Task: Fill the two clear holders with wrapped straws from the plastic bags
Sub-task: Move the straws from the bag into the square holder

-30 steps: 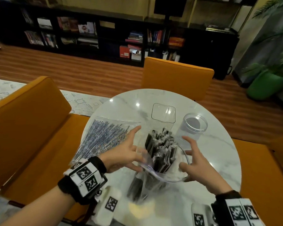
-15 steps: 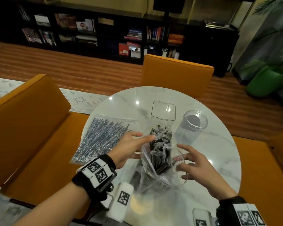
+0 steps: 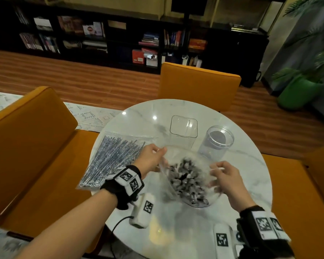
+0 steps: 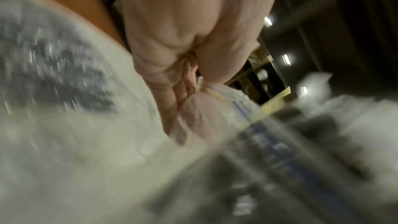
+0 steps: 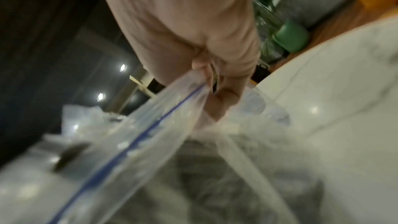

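Observation:
A clear zip bag (image 3: 200, 161) stands upright at the table's middle, its mouth spread wide over a bundle of dark wrapped straws (image 3: 187, 184). My left hand (image 3: 151, 157) pinches the bag's left rim, and my right hand (image 3: 223, 174) pinches the right rim. The blue zip line (image 5: 137, 139) runs from my right fingers (image 5: 217, 94); the left wrist view is blurred, with plastic pinched in my left fingers (image 4: 185, 91). Behind the bag stand a square clear holder (image 3: 183, 128) and a round clear holder (image 3: 217, 141). A second bag of silvery wrapped straws (image 3: 112, 159) lies flat at the left.
The round marble table (image 3: 251, 174) is ringed by orange chairs (image 3: 198, 83) at the back and an orange bench (image 3: 26, 143) on the left. White tagged blocks (image 3: 144, 210) hang below my wrists. A green plant pot (image 3: 297, 92) stands far right on the floor.
Both hands went from open beside the bag to pinching its rim. They have pulled the mouth wide, and the straws now show from above.

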Demonstrator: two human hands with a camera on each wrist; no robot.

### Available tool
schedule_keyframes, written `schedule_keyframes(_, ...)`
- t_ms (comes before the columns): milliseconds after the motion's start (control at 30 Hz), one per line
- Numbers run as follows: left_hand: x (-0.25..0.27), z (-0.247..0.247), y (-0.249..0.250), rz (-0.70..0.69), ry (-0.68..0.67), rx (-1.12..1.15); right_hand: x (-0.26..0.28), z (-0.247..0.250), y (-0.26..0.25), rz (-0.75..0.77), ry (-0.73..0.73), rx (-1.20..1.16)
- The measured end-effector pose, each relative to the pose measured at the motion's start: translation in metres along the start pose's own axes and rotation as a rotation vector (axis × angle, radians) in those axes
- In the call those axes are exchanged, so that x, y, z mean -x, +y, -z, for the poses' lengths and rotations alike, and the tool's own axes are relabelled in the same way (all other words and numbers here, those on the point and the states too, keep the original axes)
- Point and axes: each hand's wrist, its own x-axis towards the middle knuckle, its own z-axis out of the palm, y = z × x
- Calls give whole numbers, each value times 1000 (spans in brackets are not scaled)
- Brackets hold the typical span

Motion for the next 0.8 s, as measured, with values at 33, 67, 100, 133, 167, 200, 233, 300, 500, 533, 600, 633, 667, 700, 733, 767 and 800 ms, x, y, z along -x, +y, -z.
schedule_keyframes(33,-1,4,-5,20,27,-121,-3,-2,4,-36,-21,77)
schedule_keyframes(67,1,7,-8,47,14,-205,-5,-3,6,-59,-25,118)
schedule_keyframes(100,4,10,-9,96,-30,-230,-5,-2,5,-84,-33,119)
schedule_keyframes(133,9,12,-10,168,-105,-201,-5,-1,5,-126,-67,77)
schedule_keyframes(167,15,13,-10,244,-203,-131,-2,0,3,-179,-140,-2)
schedule_keyframes(200,21,14,-9,296,-319,-41,0,0,1,-237,-234,-116)
schedule_keyframes(233,26,13,-9,303,-410,57,2,0,-1,-289,-314,-236)
schedule_keyframes(300,26,11,-19,215,-445,236,1,-1,0,-309,-395,-379)
schedule_keyframes(500,19,3,-55,1,-165,309,-12,-12,12,-392,-156,-591)
schedule_keyframes(533,20,2,-55,-68,-192,152,-13,-14,13,-402,-160,-579)
schedule_keyframes(600,23,-1,-48,-210,-268,-118,-12,-16,10,-370,-196,-542)
schedule_keyframes(633,21,-4,-44,-265,-284,-179,-13,-16,9,-355,-212,-524)
schedule_keyframes(667,17,-8,-43,-301,-291,-203,-12,-17,9,-335,-241,-501)
schedule_keyframes(700,14,-13,-42,-322,-294,-195,-10,-18,9,-316,-279,-476)
schedule_keyframes(733,8,-16,-47,-311,-293,-203,-7,-20,8,-297,-309,-437)
schedule_keyframes(767,3,-18,-52,-285,-302,-222,-6,-22,8,-272,-321,-383)
schedule_keyframes(800,0,-20,-60,-239,-323,-286,-5,-24,9,-235,-314,-324)
